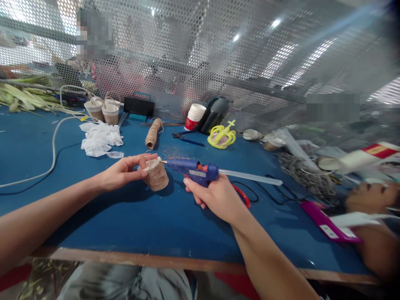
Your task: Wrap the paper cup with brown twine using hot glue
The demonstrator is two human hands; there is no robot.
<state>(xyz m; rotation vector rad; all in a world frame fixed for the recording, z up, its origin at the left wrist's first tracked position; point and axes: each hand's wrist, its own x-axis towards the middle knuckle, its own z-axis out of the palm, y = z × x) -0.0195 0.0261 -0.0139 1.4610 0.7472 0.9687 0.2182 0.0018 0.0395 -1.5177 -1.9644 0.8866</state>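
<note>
My left hand (129,168) is closed on the white rim of a small paper cup wrapped in twine (157,178), which is tilted just above or on the blue table. In my right hand (215,193) is a blue glue gun (190,168), fingers wrapped round its handle. A long clear glue stick (250,175) sticks out of its back. The gun's metal nozzle meets the cup's rim close to my left fingertips. Behind the cup lies a roll of brown twine (153,134).
White lace (101,139) and two twine-wrapped cups (111,112) stand at the back left. Pliers (189,139), stacked paper cups (195,116) and a yellow crown-shaped piece (221,136) are at the back. A purple phone (329,223) and another person's arm (378,246) are at the right.
</note>
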